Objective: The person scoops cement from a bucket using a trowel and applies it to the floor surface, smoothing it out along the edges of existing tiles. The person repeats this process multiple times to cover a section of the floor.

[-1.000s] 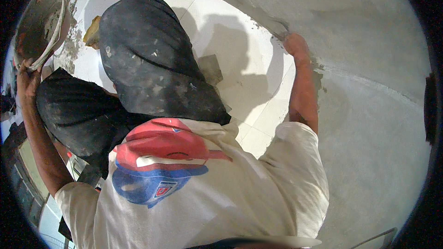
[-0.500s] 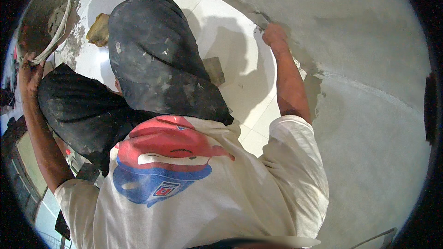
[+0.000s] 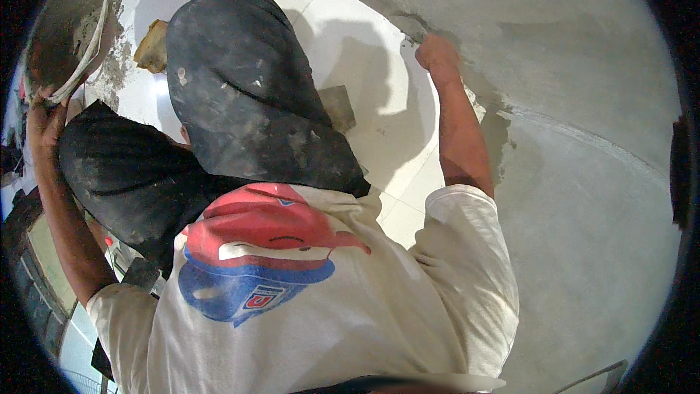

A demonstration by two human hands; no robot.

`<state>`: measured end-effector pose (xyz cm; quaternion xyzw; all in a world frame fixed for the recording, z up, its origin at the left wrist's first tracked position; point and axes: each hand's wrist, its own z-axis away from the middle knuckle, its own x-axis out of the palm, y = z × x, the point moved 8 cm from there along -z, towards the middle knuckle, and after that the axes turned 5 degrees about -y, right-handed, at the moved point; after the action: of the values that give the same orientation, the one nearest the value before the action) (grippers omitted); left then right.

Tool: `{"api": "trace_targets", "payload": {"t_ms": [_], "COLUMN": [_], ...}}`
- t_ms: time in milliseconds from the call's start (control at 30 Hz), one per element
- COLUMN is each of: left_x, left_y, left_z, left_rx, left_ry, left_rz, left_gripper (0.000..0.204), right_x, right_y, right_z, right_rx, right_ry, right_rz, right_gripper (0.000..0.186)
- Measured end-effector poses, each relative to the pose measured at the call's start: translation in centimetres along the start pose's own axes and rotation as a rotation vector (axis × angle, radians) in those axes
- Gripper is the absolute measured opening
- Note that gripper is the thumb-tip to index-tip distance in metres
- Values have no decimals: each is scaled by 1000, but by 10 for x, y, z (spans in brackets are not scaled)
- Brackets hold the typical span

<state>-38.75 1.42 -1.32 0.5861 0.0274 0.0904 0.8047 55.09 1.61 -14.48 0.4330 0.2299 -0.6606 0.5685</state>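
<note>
At the far left, my left hand (image 3: 48, 118) is closed on the rim of a tilted bucket (image 3: 104, 22) with grey mortar smeared inside. My right hand (image 3: 437, 55) is stretched out to the foot of the grey wall (image 3: 583, 117), fingers wrapped round a trowel (image 3: 410, 25). Only a bit of the trowel's metal shows ahead of my knuckles, against the wall's lower edge. The handle is hidden in my fist. Wet, darker mortar lies along the wall beside my right hand.
Pale floor tiles (image 3: 368, 102) run under me, with mortar splatter near the bucket. A yellowish-brown lump (image 3: 152, 47) sits beside my knee in black trousers (image 3: 240, 87). A flat grey square piece (image 3: 337, 108) lies right of that leg. Assorted items crowd the left edge.
My right hand has shifted very slightly right at the wall's foot, the trowel with it. The bucket and my left hand have moved a little left and down.
</note>
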Motion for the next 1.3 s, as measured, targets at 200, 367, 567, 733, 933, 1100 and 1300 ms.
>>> {"api": "trace_targets", "payload": {"t_ms": [200,367,567,733,933,1100,1300], "left_x": [4,-6,-3,5,12,12,-3], "left_y": [-2,7,6,13,17,18,24], "left_z": [-2,15,12,15,12,11,10], "left_rx": [-7,-18,-31,-38,-38,-46,-17], "left_ry": [-10,36,49,48,48,43,54], "left_rz": [-4,-26,-18,-14,-11,-2,-77], "left_gripper": [10,9,8,7,6,5,4], "right_x": [14,22,107,137,112,66,29], "right_y": [72,115,127,109,111,118,121], "right_z": [-15,15,24,13,-17,3,37], "right_rx": [-19,-37,-195,-90,-61,-113,-279], "right_ry": [-45,-56,225,243,206,359,583], "right_rz": [101,127,-244,-214,-143,-201,-292], "right_gripper": [34,38,39,31,28,32,34]}}
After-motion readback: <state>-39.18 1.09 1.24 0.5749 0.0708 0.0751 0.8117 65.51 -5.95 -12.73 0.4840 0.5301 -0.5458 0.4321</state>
